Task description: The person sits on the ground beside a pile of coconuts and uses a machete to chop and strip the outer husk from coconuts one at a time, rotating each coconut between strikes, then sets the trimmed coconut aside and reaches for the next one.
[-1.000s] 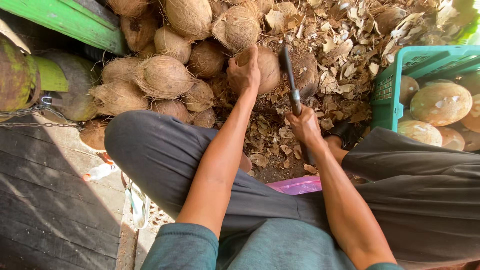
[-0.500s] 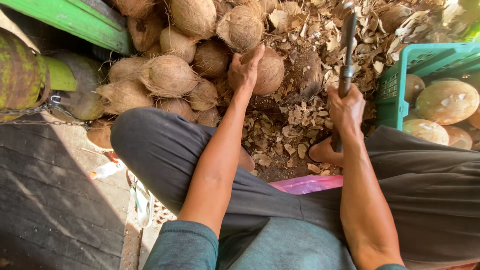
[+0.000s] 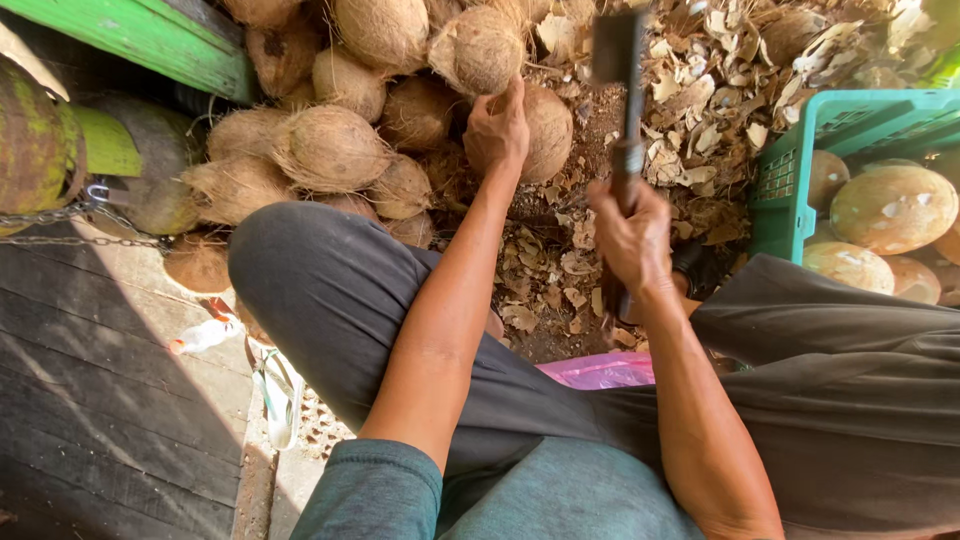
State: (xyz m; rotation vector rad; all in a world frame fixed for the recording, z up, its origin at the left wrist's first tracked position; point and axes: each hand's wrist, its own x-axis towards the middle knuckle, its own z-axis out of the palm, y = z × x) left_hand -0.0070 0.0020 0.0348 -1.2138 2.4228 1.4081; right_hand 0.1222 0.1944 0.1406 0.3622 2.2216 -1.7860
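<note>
Seated in worn work clothes
Teal short sleeves, bare forearms, loose dark grey trousers, creased at the knees.

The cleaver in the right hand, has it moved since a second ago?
Yes. The cleaver has swung up and toward the green crate, then back over the shell chips; the right hand holds it raised.
</note>
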